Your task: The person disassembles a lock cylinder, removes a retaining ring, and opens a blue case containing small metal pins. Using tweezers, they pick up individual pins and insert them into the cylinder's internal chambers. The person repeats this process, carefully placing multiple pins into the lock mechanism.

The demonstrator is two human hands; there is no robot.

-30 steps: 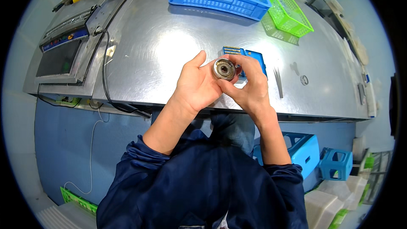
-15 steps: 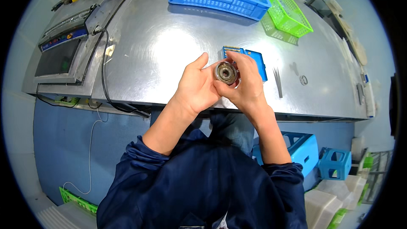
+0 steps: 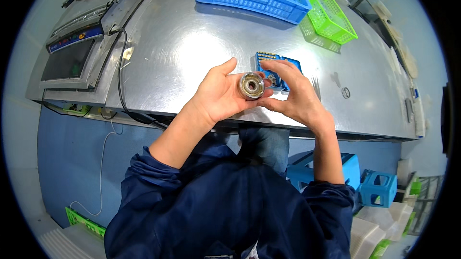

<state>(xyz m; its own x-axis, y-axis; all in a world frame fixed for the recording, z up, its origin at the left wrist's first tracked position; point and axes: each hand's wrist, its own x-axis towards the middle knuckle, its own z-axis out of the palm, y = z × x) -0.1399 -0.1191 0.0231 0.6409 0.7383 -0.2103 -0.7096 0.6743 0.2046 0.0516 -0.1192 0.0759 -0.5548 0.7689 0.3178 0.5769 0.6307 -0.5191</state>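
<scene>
A round metal part like a bearing (image 3: 251,86), with a shiny outer ring and a small centre hole, rests on the fingers of my left hand (image 3: 218,93). That hand is palm up, its thumb raised away from the part. Just right of it, my right hand (image 3: 300,96) holds nothing; its thumb and fingers are spread around the part's right side, with a gap between. Behind the hands lies an opened small blue case (image 3: 292,60) with rows of small yellowish pieces, partly hidden by my right hand.
Right of my right hand lie pointed tweezers (image 3: 315,86) and a thin metal ring (image 3: 345,93). A blue crate (image 3: 252,0) and a green basket (image 3: 331,16) stand at the back. A machine with a cable (image 3: 72,60) is at the left. Blue stools (image 3: 379,188) stand below.
My right hand has let go of the bearing-like part and drawn off to the right, opening its fingers. The part now rests on my left hand, which has shifted slightly left.
</scene>
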